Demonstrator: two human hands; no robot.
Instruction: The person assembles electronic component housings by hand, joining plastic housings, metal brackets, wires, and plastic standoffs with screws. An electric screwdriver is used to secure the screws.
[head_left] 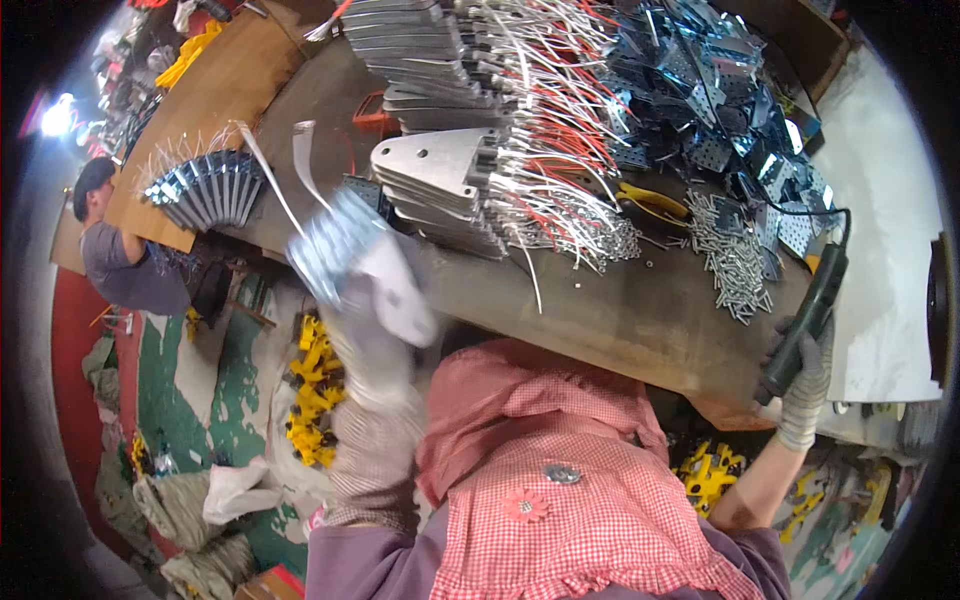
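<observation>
My left hand [372, 325], gloved and smeared by motion, is closed on a silver metal assembly [338, 245] with two white wires trailing from its top. It is over the table's front edge, left of a stack of flat silver plates [435, 165]. At the right edge of the table, my gloved right hand [806, 368] grips a dark corded electric screwdriver [822, 290] with a yellow band, its body slanting. Nearest to that hand lies a heap of silver screws [733, 265].
White and red wires [560, 130] hang off the stacked plates. Behind the screws are yellow-handled pliers [652, 203] and a pile of perforated metal brackets [700, 90]. Similar assemblies [210, 190] fan out at left, near another person [130, 250]. Yellow parts [313, 400] lie below the table.
</observation>
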